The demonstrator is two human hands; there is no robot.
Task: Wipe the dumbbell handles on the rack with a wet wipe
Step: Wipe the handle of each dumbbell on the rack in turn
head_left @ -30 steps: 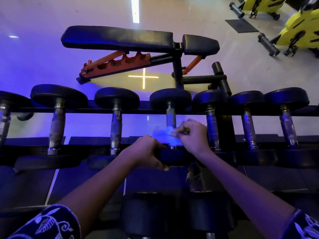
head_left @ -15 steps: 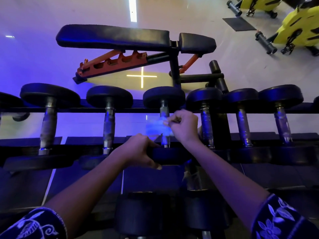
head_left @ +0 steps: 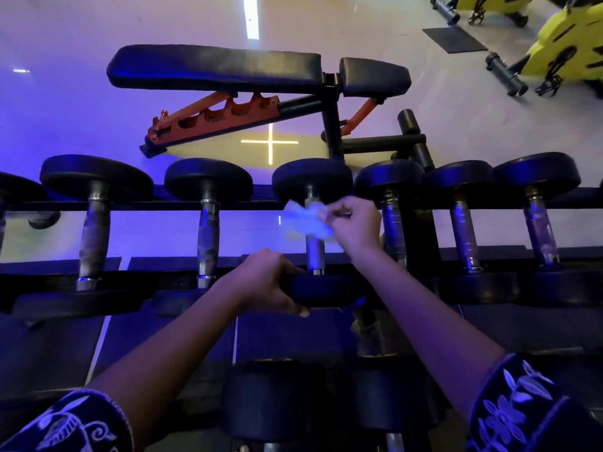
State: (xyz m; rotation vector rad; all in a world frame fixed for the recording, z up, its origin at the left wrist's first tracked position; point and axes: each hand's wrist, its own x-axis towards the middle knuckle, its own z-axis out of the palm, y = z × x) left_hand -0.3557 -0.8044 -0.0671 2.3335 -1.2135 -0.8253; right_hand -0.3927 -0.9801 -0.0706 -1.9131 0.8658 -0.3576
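Observation:
Several black dumbbells with metal handles lie across the top tier of the rack (head_left: 414, 230). My right hand (head_left: 355, 225) grips a pale wet wipe (head_left: 305, 221) wrapped against the upper part of the middle dumbbell's handle (head_left: 316, 257). My left hand (head_left: 261, 282) grips the near head (head_left: 329, 288) of that same dumbbell, thumb underneath. The handle's middle is hidden by the wipe.
Dumbbell handles stand close on both sides, the nearest at left (head_left: 208, 236) and at right (head_left: 393, 223). More dumbbells (head_left: 270, 399) sit on the lower tier below my arms. Beyond the rack stands an adjustable bench (head_left: 228, 70); yellow exercise bikes (head_left: 567, 40) are at far right.
My right hand and the wipe have slid up the handle away from me, toward the far head. My left hand has kept its hold on the near head.

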